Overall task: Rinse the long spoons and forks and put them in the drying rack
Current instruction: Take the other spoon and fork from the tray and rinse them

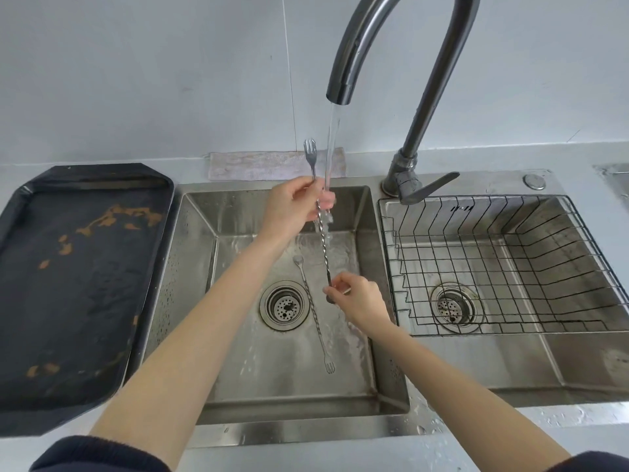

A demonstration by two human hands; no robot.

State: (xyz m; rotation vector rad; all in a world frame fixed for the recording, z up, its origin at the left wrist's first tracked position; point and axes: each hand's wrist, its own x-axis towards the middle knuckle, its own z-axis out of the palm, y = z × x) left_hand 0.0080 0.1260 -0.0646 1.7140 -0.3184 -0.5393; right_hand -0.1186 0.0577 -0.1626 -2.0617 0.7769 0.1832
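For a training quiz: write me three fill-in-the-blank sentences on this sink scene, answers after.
1. Water runs from the faucet into the ____ basin.
2. The rack sits in the ____ basin.
3. The stirrer held by the left hand and right hand has its ____ end pointing up.

Answers: left; right; fork

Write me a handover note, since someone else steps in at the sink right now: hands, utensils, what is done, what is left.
Left hand: grips the twisted long fork near its tines, under the running tap stream.
Right hand: pinches the same utensil's lower end.
A second long utensil, spoon one end and fork the other, lies on the left sink basin floor beside the drain.
Wire drying rack in the right basin holds nothing yet.
Done: rinsing under way.
Left: rack this one, then rinse and rack the second.
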